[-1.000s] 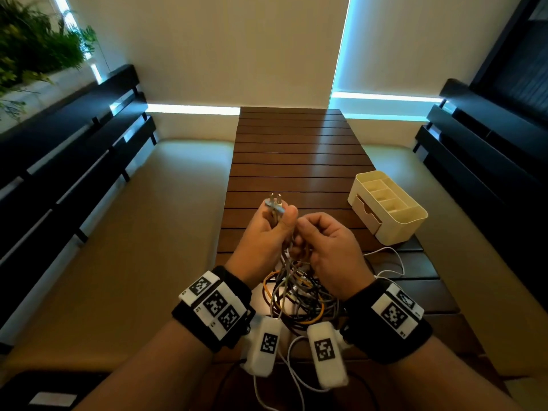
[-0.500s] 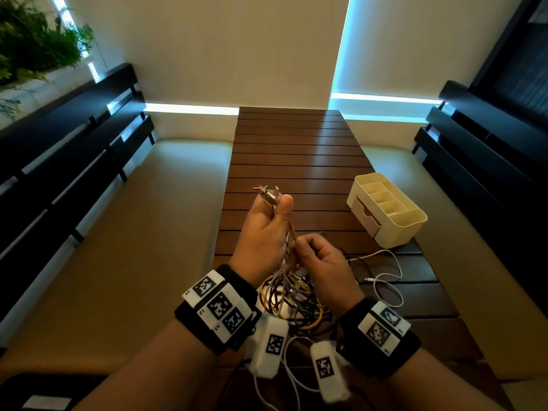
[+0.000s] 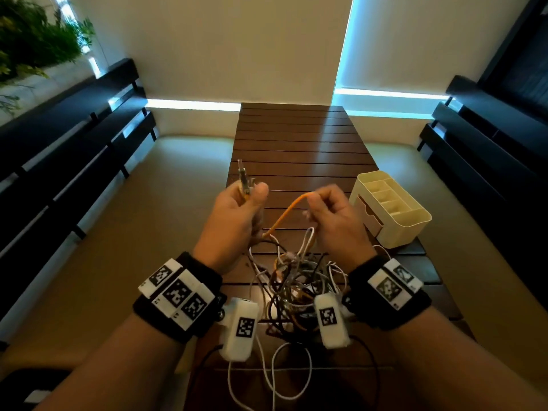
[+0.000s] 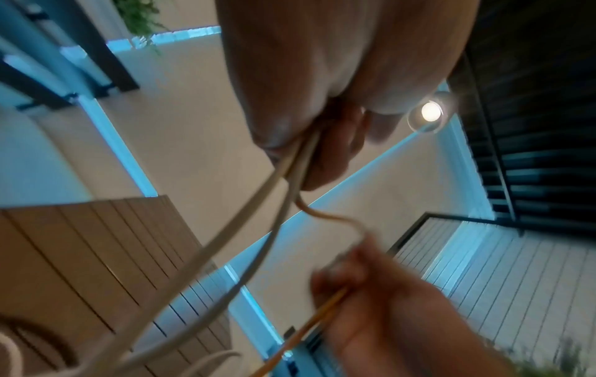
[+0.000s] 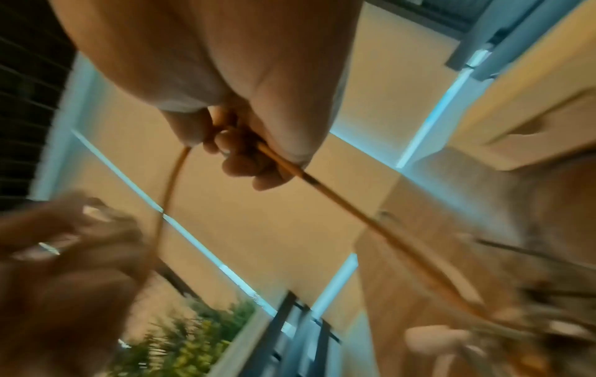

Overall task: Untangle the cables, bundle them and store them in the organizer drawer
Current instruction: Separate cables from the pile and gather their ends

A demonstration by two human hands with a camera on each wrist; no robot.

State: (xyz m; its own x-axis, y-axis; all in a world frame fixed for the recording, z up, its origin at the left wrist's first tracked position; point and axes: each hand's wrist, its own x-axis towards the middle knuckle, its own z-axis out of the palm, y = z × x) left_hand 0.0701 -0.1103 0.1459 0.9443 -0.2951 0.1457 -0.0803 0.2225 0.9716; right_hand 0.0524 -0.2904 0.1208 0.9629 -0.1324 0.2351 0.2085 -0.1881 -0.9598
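Sitting under my hands is the long brown bench. On its right side stands the cream organizer, its little drawer pushed in. Near me on the bench lies the big messy pile of cables. My left hand has its grip curled tight on some cable plugs, held up high. My right hand pinches the orange cable, which runs down toward the pile.
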